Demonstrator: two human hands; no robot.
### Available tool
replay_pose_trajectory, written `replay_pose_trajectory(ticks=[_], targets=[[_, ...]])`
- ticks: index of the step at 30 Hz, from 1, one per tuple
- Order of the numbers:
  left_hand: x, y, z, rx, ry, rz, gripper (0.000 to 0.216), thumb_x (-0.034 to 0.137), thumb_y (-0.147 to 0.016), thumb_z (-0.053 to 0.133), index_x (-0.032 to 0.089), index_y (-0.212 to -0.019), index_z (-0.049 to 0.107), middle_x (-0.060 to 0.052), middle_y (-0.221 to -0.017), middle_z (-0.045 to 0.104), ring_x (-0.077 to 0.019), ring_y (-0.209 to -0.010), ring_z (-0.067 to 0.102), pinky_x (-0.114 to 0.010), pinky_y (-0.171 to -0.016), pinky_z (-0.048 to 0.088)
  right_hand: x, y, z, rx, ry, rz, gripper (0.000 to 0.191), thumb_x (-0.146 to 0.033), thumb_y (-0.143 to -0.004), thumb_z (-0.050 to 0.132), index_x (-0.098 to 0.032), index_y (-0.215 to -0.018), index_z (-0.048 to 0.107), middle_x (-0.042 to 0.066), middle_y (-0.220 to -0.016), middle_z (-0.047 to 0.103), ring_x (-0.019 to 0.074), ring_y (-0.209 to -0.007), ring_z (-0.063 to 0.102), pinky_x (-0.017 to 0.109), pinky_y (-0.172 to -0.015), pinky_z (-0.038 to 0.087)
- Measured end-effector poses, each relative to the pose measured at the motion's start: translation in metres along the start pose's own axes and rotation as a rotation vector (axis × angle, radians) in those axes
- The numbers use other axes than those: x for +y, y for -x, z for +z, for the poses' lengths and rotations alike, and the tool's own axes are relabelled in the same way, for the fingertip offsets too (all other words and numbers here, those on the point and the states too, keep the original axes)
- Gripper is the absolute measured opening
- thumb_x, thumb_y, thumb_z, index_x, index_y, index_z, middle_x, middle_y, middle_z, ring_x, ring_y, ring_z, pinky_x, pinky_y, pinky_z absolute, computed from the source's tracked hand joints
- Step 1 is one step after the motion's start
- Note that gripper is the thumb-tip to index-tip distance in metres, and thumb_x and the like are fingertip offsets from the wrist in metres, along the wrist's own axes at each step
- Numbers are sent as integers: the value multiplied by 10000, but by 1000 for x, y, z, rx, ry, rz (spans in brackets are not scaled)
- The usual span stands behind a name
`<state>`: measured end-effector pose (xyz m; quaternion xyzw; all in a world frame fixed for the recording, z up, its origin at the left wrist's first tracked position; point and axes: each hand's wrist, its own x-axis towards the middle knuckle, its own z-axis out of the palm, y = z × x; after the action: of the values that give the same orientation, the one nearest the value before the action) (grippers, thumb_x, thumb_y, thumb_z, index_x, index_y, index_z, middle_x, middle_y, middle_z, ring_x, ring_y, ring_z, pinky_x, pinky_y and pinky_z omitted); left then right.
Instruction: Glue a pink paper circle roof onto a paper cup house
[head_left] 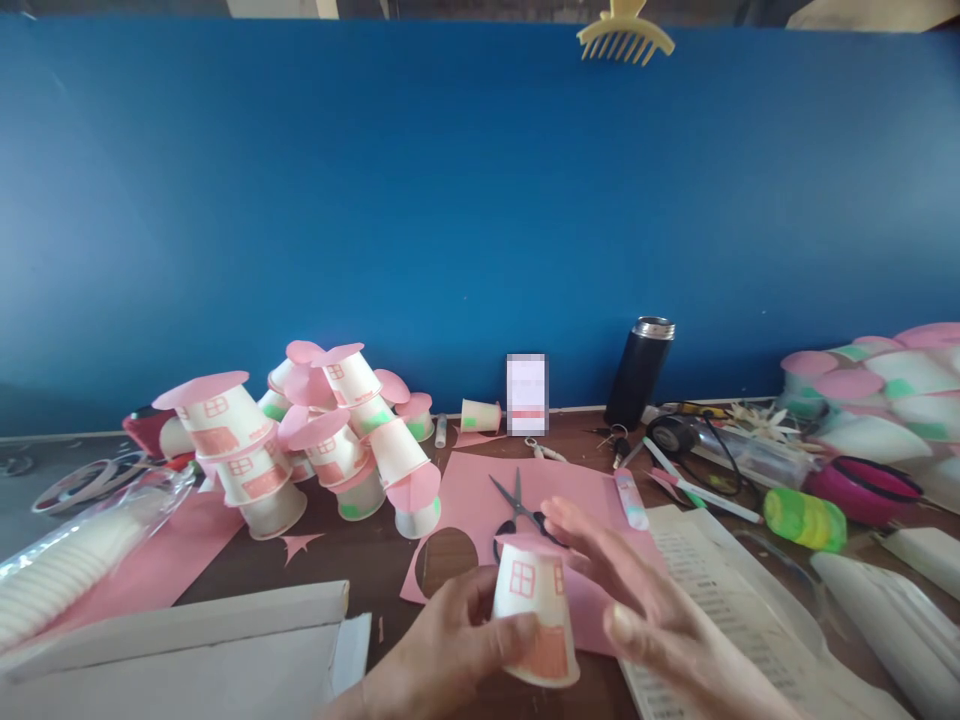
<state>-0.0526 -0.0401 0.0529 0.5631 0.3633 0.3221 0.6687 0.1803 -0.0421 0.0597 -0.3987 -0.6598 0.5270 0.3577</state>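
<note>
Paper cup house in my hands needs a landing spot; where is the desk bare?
Bare wood lies between the cup pile, the pink sheet and the white box. Right of the scissors, printed papers and tools crowd it.

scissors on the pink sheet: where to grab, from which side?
Take the black-handled steel scissors by the handle loops, coming from the near side. They lie flat on the pink paper sheet, blades open and pointing to the far left, loops towards the person. The right hand and the upturned paper cup with pink windows, held by the left hand, partly hide the loops.
</note>
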Motion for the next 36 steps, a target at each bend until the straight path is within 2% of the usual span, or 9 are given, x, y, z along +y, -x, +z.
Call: replay_pose_trajectory(ticks=[3, 7, 12, 14, 17, 22, 26, 31, 36], targets=[[-1, 0, 4, 154, -337, 29, 497, 488, -735, 767, 156, -1091, 669, -81, -1023, 701, -289, -983, 620, -313, -819, 475, -4, -2, 0, 66, -7, -22, 624, -670, -943, 469, -368, -1486, 411, 23, -1586, 321, 274, -1460, 248, 520, -1176, 224], [-14, -2, 8, 345, -730, 192, 544, 352, -699, 771, 141, -1180, 629, -140, -1124, 672, -320, -1033, 605, -405, -911, 483, -4, -1, 4, 89, 14, 31, 644, -675, -912, 529, -382, -1476, 425, 7, -1581, 332, 278, -1466, 228, 531, -1180, 206], [-26, -5, 5, 348, -961, 376, 590, 294, -684, 756, 126, -1223, 584, -175, -1182, 661, -350, -1080, 610, -483, -928, 511, 1, 0, 11, 107, 65, 35, 753, -674, -812, 681, -420, -1471, 422, -27, -1601, 279, 294, -1481, 166, 557, -1187, 166], [-29, -7, 4, 332, -997, 441, 606, 278, -685, 756, 143, -1244, 568, -166, -1198, 662, -346, -1083, 618, -496, -918, 524, 2, -1, 13, 123, 168, 8, 761, -668, -776, 723, -427, -1448, 459, -22, -1596, 288, 320, -1482, 149, 590, -1178, 162], [-33, -9, 4, 324, -1019, 460, 618, 275, -684, 764, 146, -1254, 561, -174, -1212, 659, -358, -1100, 616, -534, -924, 522, 2, -3, 16, 152, 333, -111, 767, -668, -762, 736, -388, -1435, 499, 19, -1589, 306, 359, -1473, 164, 605, -1157, 226], [-35, -10, 3, 320, -900, 319, 640, 160, -650, 699, 117, -1272, 550, -171, -1232, 632, -354, -1148, 575, -534, -970, 496, 3, -4, 19, 218, 547, -327, 763, -683, -790, 694, -367, -1452, 486, 50, -1579, 325, 405, -1448, 219, 625, -1109, 318], [-33, -9, 2, 328, -785, 244, 663, 139, -625, 681, 100, -1273, 541, -171, -1209, 608, -347, -1136, 561, -523, -965, 492, 9, -1, 11, 283, 566, -360, 691, -644, -883, 606, -399, -1493, 394, 43, -1566, 353, 377, -1446, 248, 652, -1089, 313], [-31, -8, 2, 317, -780, 279, 629, 110, -603, 653, 113, -1227, 570, -171, -1210, 600, -349, -1153, 544, -515, -978, 480, 14, 3, 0, 404, 497, -319, 512, -535, -1002, 444, -385, -1489, 398, 53, -1527, 423, 360, -1423, 314, 663, -1053, 349], [-35, -10, 0, 349, -865, 418, 665, 115, -650, 663, 173, -1298, 524, -135, -1260, 624, -334, -1170, 555, -509, -980, 485, 6, 1, 8, 463, 665, -534, 546, -560, -976, 501, -324, -1464, 440, 69, -1470, 492, 348, -1355, 435, 574, -1067, 432]])
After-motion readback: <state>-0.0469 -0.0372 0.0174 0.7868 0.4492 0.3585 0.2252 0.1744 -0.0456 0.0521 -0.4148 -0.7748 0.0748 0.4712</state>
